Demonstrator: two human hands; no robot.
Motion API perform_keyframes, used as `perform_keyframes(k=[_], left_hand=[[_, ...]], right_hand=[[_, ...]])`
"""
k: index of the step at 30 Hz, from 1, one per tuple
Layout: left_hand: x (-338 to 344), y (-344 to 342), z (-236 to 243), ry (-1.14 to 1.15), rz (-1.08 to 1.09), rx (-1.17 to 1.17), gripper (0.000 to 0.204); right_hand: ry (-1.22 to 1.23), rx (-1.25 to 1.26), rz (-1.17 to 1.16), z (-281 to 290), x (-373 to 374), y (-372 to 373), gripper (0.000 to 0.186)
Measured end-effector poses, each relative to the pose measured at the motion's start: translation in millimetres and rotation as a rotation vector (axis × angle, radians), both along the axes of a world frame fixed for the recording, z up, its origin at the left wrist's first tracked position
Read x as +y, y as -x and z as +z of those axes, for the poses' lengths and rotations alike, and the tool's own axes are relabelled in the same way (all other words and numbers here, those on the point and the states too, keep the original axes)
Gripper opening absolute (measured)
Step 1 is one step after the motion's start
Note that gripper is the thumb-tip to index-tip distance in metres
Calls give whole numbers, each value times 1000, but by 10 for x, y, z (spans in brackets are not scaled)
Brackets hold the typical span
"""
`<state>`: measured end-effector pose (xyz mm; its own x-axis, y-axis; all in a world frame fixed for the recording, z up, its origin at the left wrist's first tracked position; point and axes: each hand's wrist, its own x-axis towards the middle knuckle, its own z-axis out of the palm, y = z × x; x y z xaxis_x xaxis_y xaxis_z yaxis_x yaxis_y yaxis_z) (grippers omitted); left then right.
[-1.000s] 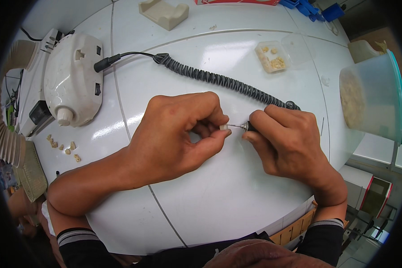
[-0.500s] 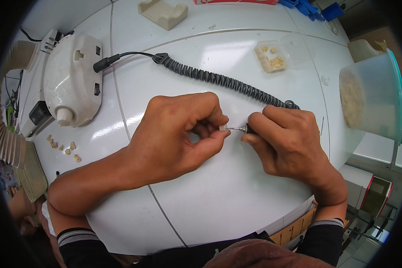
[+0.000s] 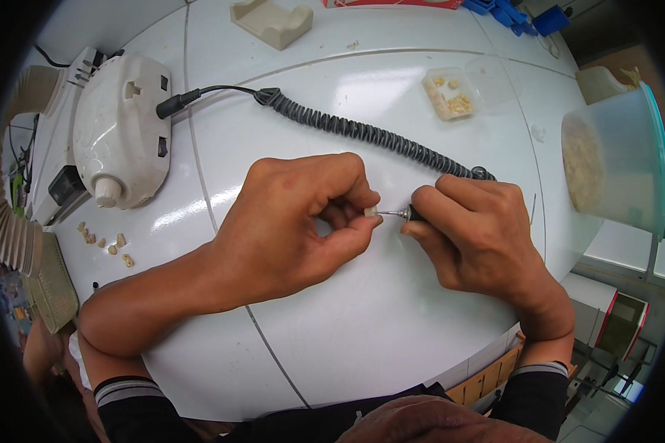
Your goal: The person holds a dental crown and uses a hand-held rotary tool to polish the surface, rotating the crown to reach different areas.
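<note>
My left hand [image 3: 288, 221] is closed, pinching a small off-white dental crown [image 3: 370, 212] between thumb and forefinger; the fingertips hide most of it. From the right, my right hand [image 3: 473, 232] grips a rotary handpiece [image 3: 406, 213], its dark body mostly covered by my fingers. The handpiece's thin metal shank points left, and its tip meets the crown or sits right at it. A black coiled cord [image 3: 362, 131] runs from behind my right hand to a white control unit [image 3: 122, 133] with a knob, at the left.
Several tooth-coloured pieces [image 3: 111, 249] lie loose at the left. An open clear box [image 3: 442, 103] with yellowish pieces stands beyond my right hand. Farther right is a translucent tub [image 3: 617, 159] with a teal rim. A beige cradle [image 3: 273, 26] sits at the back, a ribbed hose [image 3: 18, 229] far left.
Both hands hold nearly the same pose, crown and handpiece still together. The whole view has shifted very slightly.
</note>
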<state>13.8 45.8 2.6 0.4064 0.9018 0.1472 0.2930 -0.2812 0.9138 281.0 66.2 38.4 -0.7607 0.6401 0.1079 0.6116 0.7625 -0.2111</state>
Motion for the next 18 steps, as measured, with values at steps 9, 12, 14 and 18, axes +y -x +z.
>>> perform_keyframes(k=[9, 12, 14, 18], left_hand=[[-9, 6, -6, -5, -4, 6, 18], [-8, 9, 4, 1, -3, 12, 18], [-7, 7, 6, 4, -6, 13, 18], [-11, 7, -7, -7, -2, 13, 18]], right_hand=[[-16, 15, -34, -27, -23, 24, 22], [-2, 13, 15, -2, 3, 4, 22], [-4, 17, -6, -16, -9, 18, 22], [2, 10, 6, 1, -4, 14, 22]])
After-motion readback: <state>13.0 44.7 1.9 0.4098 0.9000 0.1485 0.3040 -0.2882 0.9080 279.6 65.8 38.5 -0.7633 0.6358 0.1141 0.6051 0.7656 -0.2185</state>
